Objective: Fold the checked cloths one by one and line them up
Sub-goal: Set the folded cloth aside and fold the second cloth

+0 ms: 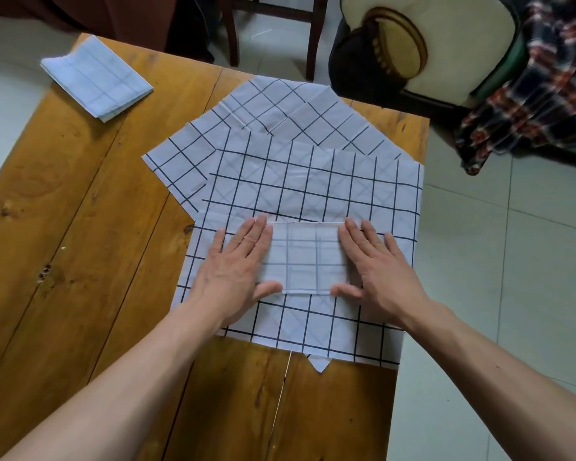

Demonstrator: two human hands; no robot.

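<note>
A small folded checked cloth (308, 257) lies as a flat rectangle on top of a spread white cloth with dark checks (313, 181). My left hand (238, 261) presses flat on its left end, and my right hand (376, 261) presses flat on its right end, thumbs at its near edge. Under the spread cloth lies another unfolded checked cloth (280, 108), turned diagonally. A separate folded checked cloth (97, 78) rests at the table's far left corner.
The wooden table (80, 227) has bare boards on the left and near side. Its right edge runs beside a tiled floor (496, 294). A wooden chair (273, 15) and a cushioned seat with a plaid blanket (546, 78) stand beyond the far edge.
</note>
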